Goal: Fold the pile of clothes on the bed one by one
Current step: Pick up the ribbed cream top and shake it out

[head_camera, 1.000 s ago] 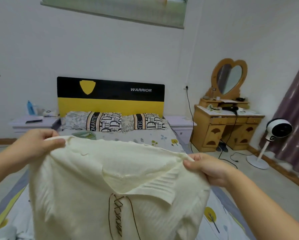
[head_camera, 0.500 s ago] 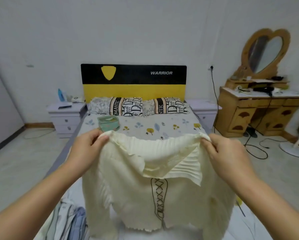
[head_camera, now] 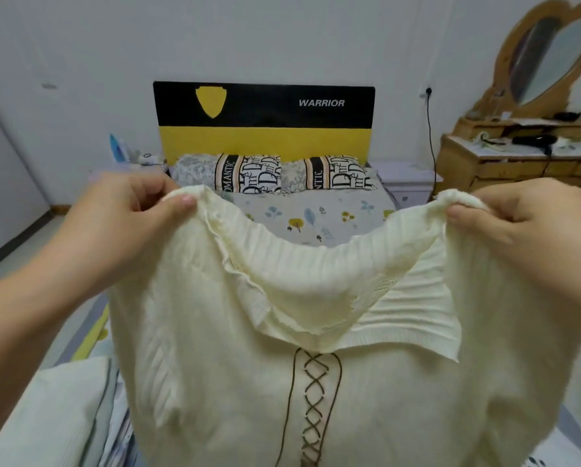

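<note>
You hold a cream knitted sweater (head_camera: 316, 382) up in front of you, above the foot of the bed (head_camera: 316, 214). Your left hand (head_camera: 120, 224) pinches one shoulder of it, thumb on the near side and the other fingers curled behind the fabric. Your right hand (head_camera: 518, 224) pinches the other shoulder the same way. The two hands are well apart, so the neckline sags in a curve between them and the ribbed collar (head_camera: 400, 318) flops forward. A dark crossed lace (head_camera: 312, 399) runs down the middle of the sweater's front, which faces you. The lower hem is out of view.

At your lower left, more clothes (head_camera: 63, 416) lie in a pile on the bed, pale green on top with striped fabric under it. Two patterned pillows (head_camera: 248, 173) sit against the black and yellow headboard (head_camera: 265, 123). A wooden dresser (head_camera: 518, 163) with a heart-shaped mirror (head_camera: 548, 55) stands at the right.
</note>
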{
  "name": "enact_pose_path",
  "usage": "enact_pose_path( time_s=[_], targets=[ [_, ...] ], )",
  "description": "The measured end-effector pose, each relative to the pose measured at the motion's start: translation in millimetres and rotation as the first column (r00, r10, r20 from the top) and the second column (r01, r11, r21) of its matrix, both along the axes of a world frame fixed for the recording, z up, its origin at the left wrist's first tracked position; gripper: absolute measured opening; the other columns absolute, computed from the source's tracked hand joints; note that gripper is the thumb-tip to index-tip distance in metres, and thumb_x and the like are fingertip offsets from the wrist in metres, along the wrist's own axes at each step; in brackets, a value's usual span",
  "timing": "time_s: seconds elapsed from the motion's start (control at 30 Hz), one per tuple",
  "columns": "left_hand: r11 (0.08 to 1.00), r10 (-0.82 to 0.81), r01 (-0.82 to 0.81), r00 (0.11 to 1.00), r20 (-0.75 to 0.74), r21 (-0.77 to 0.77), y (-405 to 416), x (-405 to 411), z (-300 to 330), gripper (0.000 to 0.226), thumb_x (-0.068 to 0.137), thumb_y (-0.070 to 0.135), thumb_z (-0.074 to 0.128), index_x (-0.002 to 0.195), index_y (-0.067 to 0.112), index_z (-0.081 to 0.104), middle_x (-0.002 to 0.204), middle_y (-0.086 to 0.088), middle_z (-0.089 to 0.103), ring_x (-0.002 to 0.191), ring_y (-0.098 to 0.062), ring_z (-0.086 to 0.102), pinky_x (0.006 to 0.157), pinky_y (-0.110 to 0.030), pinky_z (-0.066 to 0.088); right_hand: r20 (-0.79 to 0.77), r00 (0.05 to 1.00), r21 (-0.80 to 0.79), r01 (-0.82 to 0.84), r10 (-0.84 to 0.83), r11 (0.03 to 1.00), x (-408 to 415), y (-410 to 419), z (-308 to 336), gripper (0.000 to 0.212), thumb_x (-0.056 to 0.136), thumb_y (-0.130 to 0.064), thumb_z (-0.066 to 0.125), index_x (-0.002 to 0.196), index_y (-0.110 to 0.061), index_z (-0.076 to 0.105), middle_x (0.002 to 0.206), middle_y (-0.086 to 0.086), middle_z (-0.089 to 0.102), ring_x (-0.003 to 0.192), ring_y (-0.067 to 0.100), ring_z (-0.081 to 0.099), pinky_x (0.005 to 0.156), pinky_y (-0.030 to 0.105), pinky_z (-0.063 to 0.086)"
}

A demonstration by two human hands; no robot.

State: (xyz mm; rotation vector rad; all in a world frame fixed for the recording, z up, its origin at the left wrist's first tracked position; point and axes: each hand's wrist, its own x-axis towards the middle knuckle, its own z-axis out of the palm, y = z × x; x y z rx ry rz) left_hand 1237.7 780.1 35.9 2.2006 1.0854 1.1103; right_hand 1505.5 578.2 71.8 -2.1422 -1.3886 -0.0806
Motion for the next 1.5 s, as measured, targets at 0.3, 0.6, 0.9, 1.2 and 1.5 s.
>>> enact_pose_path(
  time_s=[0.3,0.6,0.9,1.2,1.5],
  targets=[
    [0.974,0.004,-0.066,0.961,-0.275,-0.216,45,50,-187,0.031,0.087,0.018,0.062,0.058,0.013,0.051,0.051,0.005,0.046,0.053,-0.008,0.043,0.051,-0.017,0.03,-0.317,0.94,-0.331,0.012,-0.123,0.944,46,84,-203,0.038,0.093,-0.033,0.049,0.059,-0.017,0.047,0.06,-0.003,0.051,0.066,0.021,0.051,0.06,0.032,0.036],
    [0.932,0.05,-0.178,0.926,-0.373,-0.316,70,84,-351,0.032,0.088,0.024,0.061,0.059,0.024,0.047,0.049,0.008,0.045,0.052,-0.003,0.044,0.048,-0.022,0.025,-0.478,0.849,-0.327,0.066,-0.225,0.943,65,129,-393,0.024,0.094,-0.026,0.049,0.073,-0.016,0.046,0.072,0.0,0.05,0.069,0.018,0.047,0.052,0.026,0.026],
    [0.888,0.103,-0.252,0.924,-0.369,-0.384,123,131,-456,0.028,0.088,0.029,0.06,0.069,0.008,0.057,0.059,-0.001,0.054,0.058,-0.016,0.048,0.052,-0.029,0.031,-0.483,0.815,-0.435,0.095,-0.321,0.895,107,182,-513,0.018,0.079,-0.024,0.068,0.094,-0.02,0.057,0.077,-0.006,0.054,0.081,0.019,0.053,0.072,0.034,0.047],
    [0.908,0.12,-0.282,0.884,-0.452,-0.311,161,130,-518,0.017,0.091,0.022,0.054,0.081,0.008,0.053,0.06,0.0,0.049,0.063,-0.023,0.048,0.059,-0.031,0.029,-0.448,0.841,-0.328,0.16,-0.303,0.931,137,201,-579,0.021,0.094,-0.017,0.05,0.078,-0.004,0.051,0.067,0.0,0.047,0.066,0.02,0.043,0.054,0.027,0.025],
    [0.976,0.203,-0.213,0.797,-0.568,0.05,228,142,-530,0.023,0.095,0.023,0.048,0.1,0.005,0.061,0.093,-0.019,0.062,0.088,-0.037,0.055,0.068,-0.034,0.031,0.013,0.982,-0.454,0.175,-0.19,0.874,204,241,-568,0.046,0.083,-0.044,0.063,0.103,-0.002,0.055,0.093,0.023,0.06,0.09,0.039,0.055,0.067,0.038,0.035]
  ],
)
